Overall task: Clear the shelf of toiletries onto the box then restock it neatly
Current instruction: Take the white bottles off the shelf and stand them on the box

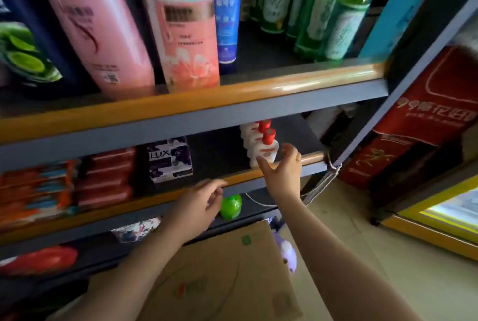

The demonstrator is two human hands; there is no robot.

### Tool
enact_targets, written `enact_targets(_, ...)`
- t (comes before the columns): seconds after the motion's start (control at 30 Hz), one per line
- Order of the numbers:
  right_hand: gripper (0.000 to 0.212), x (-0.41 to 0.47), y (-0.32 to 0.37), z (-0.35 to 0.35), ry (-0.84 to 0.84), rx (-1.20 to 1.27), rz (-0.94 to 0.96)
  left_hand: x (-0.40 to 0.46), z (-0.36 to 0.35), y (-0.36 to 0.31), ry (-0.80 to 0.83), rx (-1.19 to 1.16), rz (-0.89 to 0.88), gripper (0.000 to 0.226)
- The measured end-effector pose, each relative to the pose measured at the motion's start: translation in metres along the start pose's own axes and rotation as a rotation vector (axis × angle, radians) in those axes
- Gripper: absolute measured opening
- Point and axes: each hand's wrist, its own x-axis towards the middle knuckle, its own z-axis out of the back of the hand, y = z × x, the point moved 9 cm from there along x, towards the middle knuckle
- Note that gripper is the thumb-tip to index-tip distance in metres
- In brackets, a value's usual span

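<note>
A: Where do the bottles (261, 147) stand?

B: In a row at the shelf's (307, 159) front lip, toward one o'clock, caps up, easy to reach.

A: And the hands?

B: The right hand (283, 170) spreads its fingers just beside the front bottle, gripping nothing. The left hand (200, 203), loosely curled and empty, waits at the lip. The box (227, 274) lies below at six o'clock, likely to receive them.

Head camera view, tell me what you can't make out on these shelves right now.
- Row of white bottles with red caps: those behind the front one hidden, count unclear.
- Right hand: blurred at the front bottle, contact unclear.
- Left hand: motion-blurred, fingers loosely curled.
- Green object: partly hidden by the left hand, unidentifiable.
- Cardboard box: blurred, arms cover parts of it.
</note>
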Motion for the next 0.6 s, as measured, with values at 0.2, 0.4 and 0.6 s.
enact_targets(0.2, 0.072, 0.014, -0.006, -0.019, -0.090, -0.079, -0.057, 0.009, -0.006, 0.014, 0.002, 0.038, 0.007, 0.032)
enact_targets(0.4, 0.042, 0.022, -0.005, -0.016, -0.072, 0.091, -0.059, 0.020, -0.015, 0.013, -0.015, 0.027, 0.000, 0.033)
enact_targets(0.6, 0.015, -0.008, 0.001, 0.028, 0.050, 0.509, -0.102, 0.034, -0.025, -0.022, -0.099, -0.263, -0.001, 0.053)
